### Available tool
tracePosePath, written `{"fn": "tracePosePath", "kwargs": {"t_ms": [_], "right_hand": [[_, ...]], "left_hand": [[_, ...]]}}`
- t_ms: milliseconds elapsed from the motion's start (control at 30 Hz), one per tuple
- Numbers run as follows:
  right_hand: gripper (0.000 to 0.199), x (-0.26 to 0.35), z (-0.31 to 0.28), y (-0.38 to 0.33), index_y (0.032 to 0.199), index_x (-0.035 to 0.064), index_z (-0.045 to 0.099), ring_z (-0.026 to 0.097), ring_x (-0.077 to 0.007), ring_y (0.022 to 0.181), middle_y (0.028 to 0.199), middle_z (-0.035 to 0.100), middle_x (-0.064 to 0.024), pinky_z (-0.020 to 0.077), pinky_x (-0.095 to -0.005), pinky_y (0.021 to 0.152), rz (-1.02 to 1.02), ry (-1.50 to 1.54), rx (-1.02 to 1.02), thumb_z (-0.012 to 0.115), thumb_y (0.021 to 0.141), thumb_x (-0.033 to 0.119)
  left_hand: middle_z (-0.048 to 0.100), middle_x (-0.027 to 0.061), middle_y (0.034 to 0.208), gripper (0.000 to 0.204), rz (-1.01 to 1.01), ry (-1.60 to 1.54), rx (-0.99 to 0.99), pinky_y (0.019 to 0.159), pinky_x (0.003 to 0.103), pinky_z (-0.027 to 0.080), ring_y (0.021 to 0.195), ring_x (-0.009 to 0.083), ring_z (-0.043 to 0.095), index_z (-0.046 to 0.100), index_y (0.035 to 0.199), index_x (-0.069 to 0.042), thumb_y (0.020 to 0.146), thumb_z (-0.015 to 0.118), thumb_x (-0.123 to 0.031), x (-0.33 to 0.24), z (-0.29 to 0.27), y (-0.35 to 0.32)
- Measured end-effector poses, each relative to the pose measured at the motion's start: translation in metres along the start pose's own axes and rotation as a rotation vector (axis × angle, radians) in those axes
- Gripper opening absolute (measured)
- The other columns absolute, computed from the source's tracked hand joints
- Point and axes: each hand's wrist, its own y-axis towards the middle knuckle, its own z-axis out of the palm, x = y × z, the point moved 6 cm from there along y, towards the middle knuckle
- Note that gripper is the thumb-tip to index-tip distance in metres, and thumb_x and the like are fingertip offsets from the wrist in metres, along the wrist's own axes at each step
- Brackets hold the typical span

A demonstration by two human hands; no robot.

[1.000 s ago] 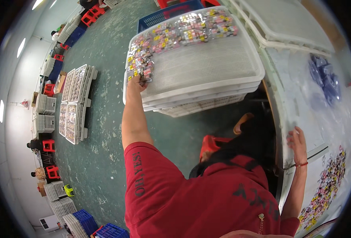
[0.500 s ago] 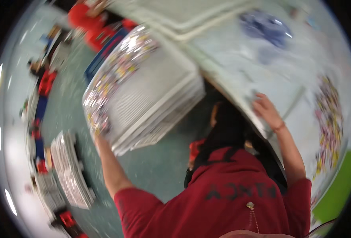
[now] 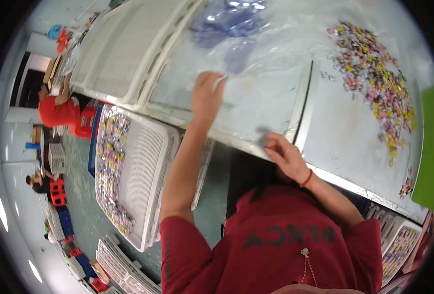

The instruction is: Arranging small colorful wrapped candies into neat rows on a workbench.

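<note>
My left hand point(image 3: 208, 97) is over the table point(image 3: 271, 105), its fingers bent together. A thin whitish edge shows at its fingertips, but I cannot make out what it is. Past it lies crumpled clear bluish plastic point(image 3: 227, 24). My right hand point(image 3: 286, 156) hovers at the table's near edge, fingers loosely curved and apart, seemingly holding nothing. A red band circles that wrist. On the right side of the table lies a pile of small wrapped pieces point(image 3: 374, 83) in pink, yellow and silver. Left of my left forearm, a stack of white trays point(image 3: 146, 166) carries similar wrapped pieces along one side.
A large pale tray point(image 3: 121, 49) sits on the table at the far left. A green panel point(image 3: 429, 147) stands at the right edge. Another tray of wrapped pieces point(image 3: 401, 247) is low at the right. A person in red point(image 3: 60, 110) works at the far left.
My left hand has left the edge of the white tray stack and moved right, over the table. My right hand has shifted left and lower along the table edge. The view has turned.
</note>
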Motion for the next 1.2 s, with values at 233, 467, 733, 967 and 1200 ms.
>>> {"fn": "tracePosePath", "kwargs": {"t_ms": [233, 467, 733, 967, 1200], "right_hand": [[0.031, -0.012, -0.025, -0.021, 0.125, 0.0004, 0.049, 0.054, -0.008, 0.082, 0.095, 0.057, -0.001, 0.0464, -0.0214, 0.073, 0.055, 0.302, -0.079, 0.054, 0.095, 0.0], [0.029, -0.022, -0.029, -0.017, 0.123, 0.0003, 0.05, 0.056, -0.0073, 0.078, 0.095, 0.058, -0.0011, 0.0475, -0.0204, 0.069, 0.109, 0.297, -0.074, 0.053, 0.095, 0.001], [0.024, -0.008, -0.035, -0.015, 0.114, 0.0025, 0.055, 0.063, -0.0202, 0.075, 0.087, 0.064, -0.0097, 0.0517, -0.0301, 0.068, -0.11, -0.084, -0.209, 0.059, 0.09, 0.006], [0.019, -0.008, -0.033, -0.022, 0.106, 0.004, 0.062, 0.065, -0.0314, 0.079, 0.09, 0.066, -0.0151, 0.0515, -0.0384, 0.07, -0.245, -0.091, -0.268, 0.061, 0.088, 0.011], [0.025, -0.006, -0.033, -0.02, 0.111, 0.0042, 0.057, 0.066, -0.0326, 0.08, 0.089, 0.067, -0.0141, 0.0529, -0.0377, 0.07, -0.281, -0.112, -0.233, 0.06, 0.087, 0.005]], "left_hand": [[0.067, 0.0119, 0.086, 0.029, -0.057, 0.338, 0.198, 0.072, 0.039, 0.05, 0.084, 0.0316, 0.064, 0.067, 0.093, -0.004, 0.079, 0.074, -0.029, 0.043, 0.124, 0.056], [0.07, 0.0128, 0.082, 0.027, -0.206, 0.005, 0.285, 0.069, 0.037, 0.051, 0.075, 0.0274, 0.068, 0.071, 0.089, -0.004, 0.083, 0.069, -0.031, 0.042, 0.114, 0.058], [0.068, 0.0167, 0.089, 0.02, 0.125, 0.248, 0.222, 0.074, 0.042, 0.05, 0.081, 0.0356, 0.064, 0.07, 0.086, -0.004, 0.086, 0.058, -0.02, 0.062, 0.122, 0.061], [0.068, 0.011, 0.076, 0.022, -0.271, 0.229, 0.29, 0.061, 0.036, 0.048, 0.064, 0.0251, 0.062, 0.07, 0.085, -0.003, 0.083, 0.069, -0.025, 0.092, 0.105, 0.076], [0.06, -0.0027, 0.069, 0.025, -1.043, -0.659, 0.399, 0.053, 0.02, 0.044, 0.058, 0.0072, 0.053, 0.065, 0.086, -0.006, 0.081, 0.078, -0.026, 0.119, 0.104, 0.054]]}}
